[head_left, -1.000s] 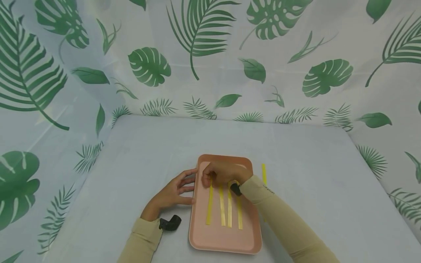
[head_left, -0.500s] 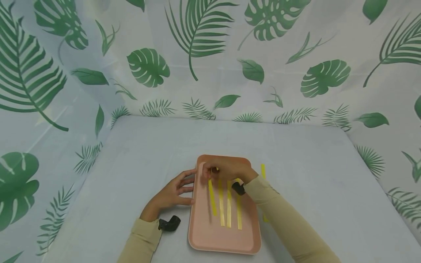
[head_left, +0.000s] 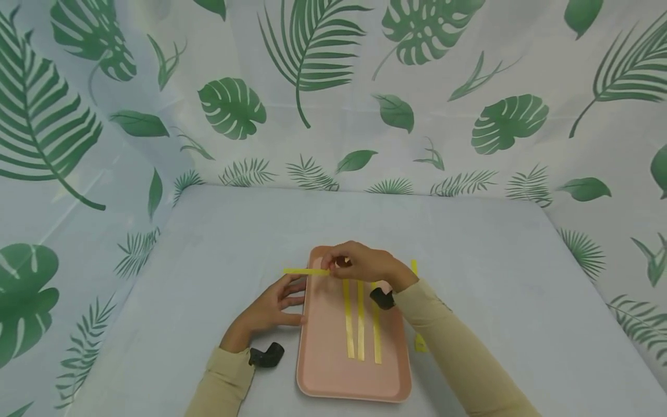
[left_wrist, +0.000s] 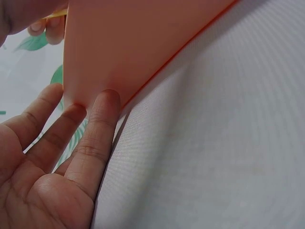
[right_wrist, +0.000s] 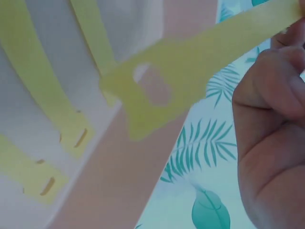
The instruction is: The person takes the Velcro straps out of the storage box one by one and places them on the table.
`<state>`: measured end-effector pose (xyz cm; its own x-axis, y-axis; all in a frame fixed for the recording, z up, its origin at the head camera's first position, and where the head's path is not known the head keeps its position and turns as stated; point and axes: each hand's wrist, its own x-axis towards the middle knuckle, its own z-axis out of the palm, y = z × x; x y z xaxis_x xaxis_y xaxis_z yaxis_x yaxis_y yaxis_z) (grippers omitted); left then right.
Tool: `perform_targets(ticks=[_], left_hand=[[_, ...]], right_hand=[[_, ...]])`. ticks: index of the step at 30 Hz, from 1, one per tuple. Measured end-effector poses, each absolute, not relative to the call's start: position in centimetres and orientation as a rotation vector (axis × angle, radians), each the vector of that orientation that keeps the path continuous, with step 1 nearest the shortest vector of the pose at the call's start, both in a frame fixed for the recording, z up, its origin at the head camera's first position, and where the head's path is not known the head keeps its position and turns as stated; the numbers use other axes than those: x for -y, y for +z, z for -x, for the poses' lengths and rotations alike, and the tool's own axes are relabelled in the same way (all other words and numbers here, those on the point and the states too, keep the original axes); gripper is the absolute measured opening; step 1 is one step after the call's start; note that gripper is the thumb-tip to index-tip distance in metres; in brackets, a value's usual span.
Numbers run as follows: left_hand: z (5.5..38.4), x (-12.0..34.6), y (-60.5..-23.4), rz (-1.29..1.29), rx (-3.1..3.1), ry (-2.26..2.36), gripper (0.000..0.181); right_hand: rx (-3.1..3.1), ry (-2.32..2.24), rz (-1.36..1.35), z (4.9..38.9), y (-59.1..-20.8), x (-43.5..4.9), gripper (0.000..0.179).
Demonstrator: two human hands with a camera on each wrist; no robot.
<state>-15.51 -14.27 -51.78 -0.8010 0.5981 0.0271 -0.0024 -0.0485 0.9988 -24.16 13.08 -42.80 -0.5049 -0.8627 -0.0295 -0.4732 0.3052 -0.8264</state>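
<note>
Right hand [head_left: 365,265] pinches a yellow strip [head_left: 304,271] out over the upper-left edge of a pink tray [head_left: 354,382], low centre of the head view, while the left hand [head_left: 272,304], fingers spread, touches the tray's left side.

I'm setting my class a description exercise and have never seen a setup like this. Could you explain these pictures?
There is no machine here: a person works with two bare hands. The wide picture comes from a camera worn on the head; the two close ones come from cameras on the wrists. On the pale table lies a pink tray with three yellow strips in it. More yellow shows right of the tray, partly hidden by the right sleeve. The right hand pinches another strip, which sticks out past the tray's left edge. The left hand has its fingers against that side.
</note>
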Motion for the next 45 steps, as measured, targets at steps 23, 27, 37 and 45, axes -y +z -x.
perform_targets(ticks=[23, 27, 37, 45], left_hand=[[15.5, 13.6, -52.1, -0.682, -1.792, 1.906, 0.097], [15.5, 13.7, -52.2, -0.675, -1.807, 1.897, 0.098], [14.9, 13.9, -51.7, -0.637, -1.822, 1.898, 0.098], [14.9, 13.9, -51.9, -0.670, -1.822, 1.908, 0.099]], right_hand=[[-2.053, -1.528, 0.725, 21.8, -42.2, -18.3, 0.009], [-2.051, -1.601, 0.694, 21.3, -42.1, -19.3, 0.016], [-2.087, -1.685, 0.613, 19.9, -41.9, -21.5, 0.024], [-2.080, -1.775, 0.543, 18.8, -42.4, -23.3, 0.028]])
